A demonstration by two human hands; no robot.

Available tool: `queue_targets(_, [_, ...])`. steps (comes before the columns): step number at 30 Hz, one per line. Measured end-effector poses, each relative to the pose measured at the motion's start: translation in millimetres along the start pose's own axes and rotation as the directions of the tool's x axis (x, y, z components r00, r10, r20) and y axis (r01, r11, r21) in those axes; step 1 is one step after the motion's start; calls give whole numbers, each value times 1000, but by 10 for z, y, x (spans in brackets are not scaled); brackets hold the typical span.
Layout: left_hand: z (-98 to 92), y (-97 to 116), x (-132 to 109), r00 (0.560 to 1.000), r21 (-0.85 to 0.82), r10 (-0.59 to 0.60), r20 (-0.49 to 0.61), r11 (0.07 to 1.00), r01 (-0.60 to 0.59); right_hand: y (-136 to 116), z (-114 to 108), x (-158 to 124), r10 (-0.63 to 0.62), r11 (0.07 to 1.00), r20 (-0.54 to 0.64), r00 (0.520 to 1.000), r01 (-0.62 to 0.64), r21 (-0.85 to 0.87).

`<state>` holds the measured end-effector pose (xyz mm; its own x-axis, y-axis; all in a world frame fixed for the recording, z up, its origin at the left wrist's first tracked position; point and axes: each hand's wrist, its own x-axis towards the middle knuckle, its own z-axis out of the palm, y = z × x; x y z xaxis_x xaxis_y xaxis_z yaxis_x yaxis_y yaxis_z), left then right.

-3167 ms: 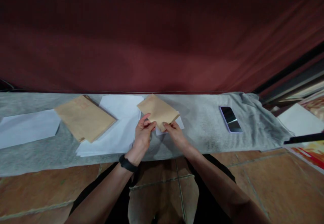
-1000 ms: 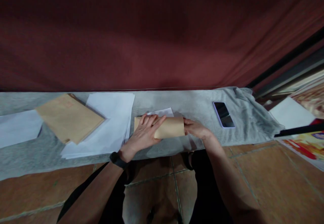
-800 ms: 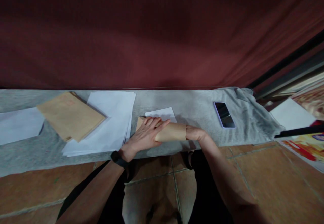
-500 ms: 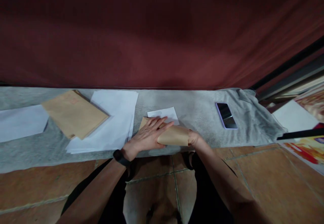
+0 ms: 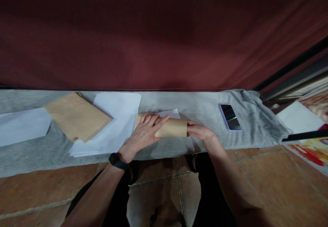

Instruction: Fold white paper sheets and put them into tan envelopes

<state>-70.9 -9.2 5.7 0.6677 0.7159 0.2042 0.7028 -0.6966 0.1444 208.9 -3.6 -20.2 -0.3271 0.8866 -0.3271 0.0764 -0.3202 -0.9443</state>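
Head: right hand (image 5: 198, 130) has eased partway out of brown envelope (image 5: 174, 128), fingertips hidden inside, grip unclear. Left hand (image 5: 143, 131) holds envelope near white sheet (image 5: 173, 113), thumb splayed. Probably still working the inside.

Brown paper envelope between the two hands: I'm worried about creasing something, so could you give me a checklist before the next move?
1. Brown paper envelope steadied by the left hand: ok, it lies over one end.
2. Right hand at the opposite end: ok.
3. Right fingertips' depth inside: cannot tell, they are hidden.
4. Small white paper sheet uncovered: not ok, partly hidden behind the envelope.
5. Black-screened phone in a lilac case away from both hands: ok.
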Motion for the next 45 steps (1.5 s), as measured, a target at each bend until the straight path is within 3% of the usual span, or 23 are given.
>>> queue_targets(2, [-48, -127, -18, 998, 11, -58, -26, 998, 59, -15, -61, 79, -43, 998, -59, 997, 45, 43])
queue_targets(3, [-74, -200, -32, 995, 10, -96, -32, 995, 97, -15, -75, 117, -69, 997, -152, 986, 72, 14])
queue_targets(6, [-143, -413, -94, 972, -20, -234, -25, 972, 234, 16, -24, 194, -184, 940, -455, 871, 21, -341])
queue_targets(8, [-168, -516, -140, 953, -31, -302, 13, 953, 303, 40, 82, 205, -253, 803, -473, 844, -89, -590])
queue_targets(11, [-166, -594, -192, 935, -38, -345, 88, 936, 349, 40, 275, 197, -255, 607, -446, 858, -217, -764])
queue_targets(13, [-147, -613, -212, 924, -43, -356, 141, 930, 365, 13, 376, 202, -238, 537, -476, 847, -294, -791])
queue_targets(16, [-111, -632, -235, 902, -39, -379, 205, 918, 395, -29, 450, 233, -204, 505, -500, 842, -347, -790])
queue_targets(22, [-35, -703, -281, 888, -65, -395, 236, 905, 420, 16, 440, 308, -190, 545, -476, 859, -311, -779])
queue_targets(27, [-15, -725, -284, 890, -85, -394, 231, 903, 422, 58, 200, 353, -222, 709, -437, 872, -163, -686])
queue_targets(28, [-19, -721, -281, 889, -85, -396, 229, 902, 423, 46, 112, 347, -253, 751, -460, 851, -127, -648])
queue_targets(31, [-28, -708, -276, 885, -74, -406, 229, 899, 432, -15, -148, 298, -381, 864, -583, 717, 53, -500])
queue_targets(33, [-20, -712, -276, 882, -66, -414, 226, 896, 438, -55, -254, 252, -394, 906, -626, 673, 171, -387])
queue_targets(36, [4, -734, -279, 880, -53, -427, 210, 893, 446, -83, -282, 196, -375, 921, -572, 729, 221, -321])
queue_targets(38, [14, -748, -280, 879, -47, -433, 200, 892, 450, -84, -257, 175, -377, 903, -516, 769, 180, -390])
queue_targets(42, [8, -759, -274, 873, -45, -437, 216, 889, 456, -84, -245, 160, -410, 821, -461, 787, 98, -563])
queue_targets(45, [14, -761, -263, 870, -27, -439, 225, 890, 456, -81, -293, 145, -316, 840, -388, 866, 65, -538])
